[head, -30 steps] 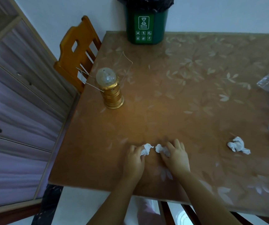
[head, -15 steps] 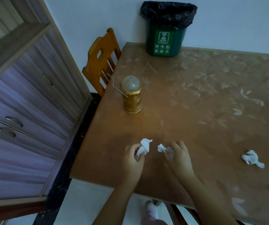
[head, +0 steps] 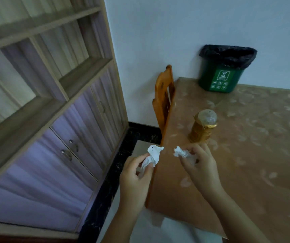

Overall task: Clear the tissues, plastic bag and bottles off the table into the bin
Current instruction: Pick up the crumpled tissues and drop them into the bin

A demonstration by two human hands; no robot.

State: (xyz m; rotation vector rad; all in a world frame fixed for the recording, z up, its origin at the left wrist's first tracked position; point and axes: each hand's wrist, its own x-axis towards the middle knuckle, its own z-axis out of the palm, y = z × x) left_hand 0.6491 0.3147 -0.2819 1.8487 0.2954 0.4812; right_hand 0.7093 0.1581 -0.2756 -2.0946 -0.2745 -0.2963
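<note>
My left hand (head: 134,179) pinches a crumpled white tissue (head: 152,156), raised beside the table's left edge. A second crumpled tissue (head: 182,153) is gripped in my right hand (head: 201,165), lifted above the table (head: 256,155) near its front left corner. The green bin (head: 221,79) with a black liner stands at the table's far edge against the wall, well beyond both hands. The other tissue, the plastic bag and the bottles are out of view.
A gold lantern with a clear dome (head: 204,126) stands on the table just beyond my right hand, between it and the bin. An orange wooden chair (head: 163,99) is tucked at the table's left side. A cupboard with shelves (head: 53,111) fills the left.
Both hands have lifted their tissues off the table and risen. The view has swung left and up, so the third tissue and the plastic bag at the right have dropped out of sight.
</note>
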